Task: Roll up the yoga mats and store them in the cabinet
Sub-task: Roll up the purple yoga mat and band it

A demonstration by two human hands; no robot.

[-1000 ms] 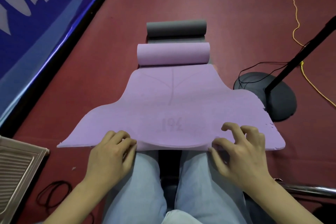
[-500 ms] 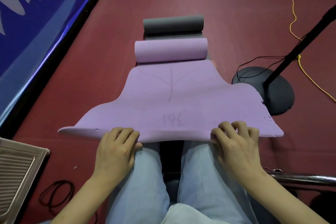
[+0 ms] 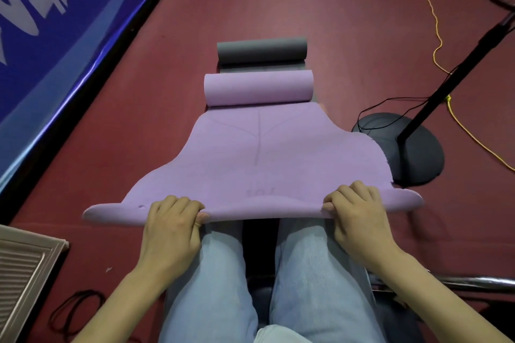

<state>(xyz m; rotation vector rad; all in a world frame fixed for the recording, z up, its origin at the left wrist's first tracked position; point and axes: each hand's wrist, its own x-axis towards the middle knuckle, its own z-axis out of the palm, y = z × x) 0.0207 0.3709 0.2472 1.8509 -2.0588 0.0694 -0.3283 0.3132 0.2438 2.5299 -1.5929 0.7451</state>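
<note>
A purple yoga mat [image 3: 259,164] stretches from my lap away over the red floor, and its far end is curled into a roll [image 3: 257,88]. Its near edge is folded over into the start of a roll above my knees. My left hand [image 3: 172,220] grips that folded edge left of the middle, fingers curled over the top. My right hand [image 3: 354,209] grips it the same way on the right. Beyond the purple roll lies a grey yoga mat [image 3: 262,49], also curled at its far end. No cabinet is in view.
A black fan stand with a round base [image 3: 409,147] and slanted pole stands at the right, with black and yellow cables [image 3: 434,44] on the floor. A blue banner [image 3: 55,36] runs along the left. A beige ribbed panel [image 3: 25,273] sits at lower left.
Both hands have curled the mat's near edge over and away from me, so the written number is now almost hidden under the fold. My right fingers went from spread to closed on the edge.
</note>
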